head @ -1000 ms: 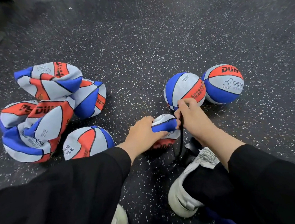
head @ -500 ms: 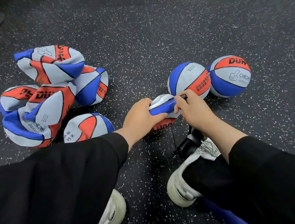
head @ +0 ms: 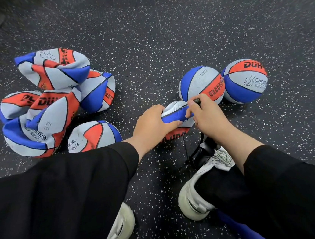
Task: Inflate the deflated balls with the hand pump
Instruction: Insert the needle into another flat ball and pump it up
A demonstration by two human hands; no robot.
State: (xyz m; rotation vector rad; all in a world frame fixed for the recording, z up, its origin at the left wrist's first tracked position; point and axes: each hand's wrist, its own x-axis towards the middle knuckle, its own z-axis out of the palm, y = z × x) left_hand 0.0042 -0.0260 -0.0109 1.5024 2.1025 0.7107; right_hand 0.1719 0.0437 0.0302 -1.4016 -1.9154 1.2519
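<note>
My left hand grips a folded, deflated blue, grey and orange ball on the floor in front of me. My right hand pinches the black nozzle of the pump hose against the top of that ball. The thin black hose runs down from under my right hand to the black hand pump, which lies by my right shoe, mostly hidden by my wrist.
Several crumpled deflated balls lie heaped at the left. Two round, inflated balls sit just beyond my right hand. My white shoes rest on the dark speckled floor.
My right hand has brought the hose nozzle up from beside the ball onto its top. The camera has tilted, so everything sits a little higher in view.
</note>
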